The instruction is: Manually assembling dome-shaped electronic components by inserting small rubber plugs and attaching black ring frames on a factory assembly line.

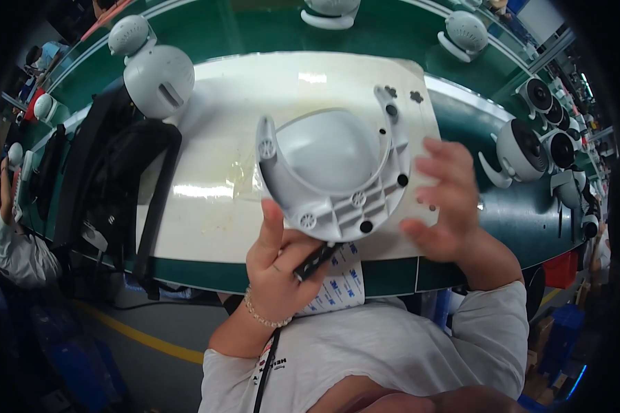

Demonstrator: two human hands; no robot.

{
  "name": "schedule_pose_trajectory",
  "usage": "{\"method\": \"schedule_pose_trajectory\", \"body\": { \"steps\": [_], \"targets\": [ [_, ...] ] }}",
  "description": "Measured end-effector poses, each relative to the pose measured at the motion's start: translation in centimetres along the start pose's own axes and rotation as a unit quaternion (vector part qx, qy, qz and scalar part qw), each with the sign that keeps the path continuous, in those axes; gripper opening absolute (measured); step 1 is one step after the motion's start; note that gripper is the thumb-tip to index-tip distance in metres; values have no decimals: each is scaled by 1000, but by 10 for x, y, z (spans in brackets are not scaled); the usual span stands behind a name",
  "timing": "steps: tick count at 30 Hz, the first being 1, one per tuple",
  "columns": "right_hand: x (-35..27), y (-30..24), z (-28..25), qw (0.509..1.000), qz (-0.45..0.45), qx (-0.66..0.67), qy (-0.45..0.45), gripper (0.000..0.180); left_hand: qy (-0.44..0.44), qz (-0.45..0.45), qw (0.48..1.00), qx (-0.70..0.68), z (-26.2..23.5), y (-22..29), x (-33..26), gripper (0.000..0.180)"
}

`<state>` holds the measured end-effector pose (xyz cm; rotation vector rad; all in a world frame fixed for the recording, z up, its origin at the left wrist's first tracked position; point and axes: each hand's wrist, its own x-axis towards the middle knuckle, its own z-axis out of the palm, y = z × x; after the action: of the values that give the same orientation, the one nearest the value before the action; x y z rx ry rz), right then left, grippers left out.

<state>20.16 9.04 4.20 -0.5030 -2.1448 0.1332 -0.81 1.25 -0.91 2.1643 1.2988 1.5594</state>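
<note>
Clasping a black stick (pixel 313 262) and a white base (pixel 334 204), the left hand (pixel 279 275) is steadying the base over the mat (pixel 207 227); the right hand (pixel 448 199), spread, is gripping nothing. Black dots (pixel 402 179) are lining the base's right; leftward sockets (pixel 308 221) are showing none, suggesting half-finished work.

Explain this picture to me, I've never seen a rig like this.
No machine: a person works bare-handed, seen by a wide head-worn fisheye camera looking down, which makes straight edges bend. The left hand holds a white, curved plastic shell with a ribbed underside; a slim black object shows in that hand. The right hand, blurred and open, is beside the shell. Below lies a pale, flat board on a dark green table, with a rounded white plastic device at upper left.
</note>
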Motion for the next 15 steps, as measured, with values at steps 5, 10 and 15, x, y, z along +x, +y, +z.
{"method": "schedule_pose_trajectory", "body": {
  "steps": [5,10,15],
  "targets": [
    [35,87,16,953,301,40,-7,20,-9,10,1000,-13,-2,-2,-5,30],
    [59,213,81,944,235,-170,-158,30,-54,-9,998,-7,-7,-7,-21,36],
    [93,267,123,919,236,-276,-151,37,-65,-55,996,1,-15,-2,-28,35]
  ]
}}
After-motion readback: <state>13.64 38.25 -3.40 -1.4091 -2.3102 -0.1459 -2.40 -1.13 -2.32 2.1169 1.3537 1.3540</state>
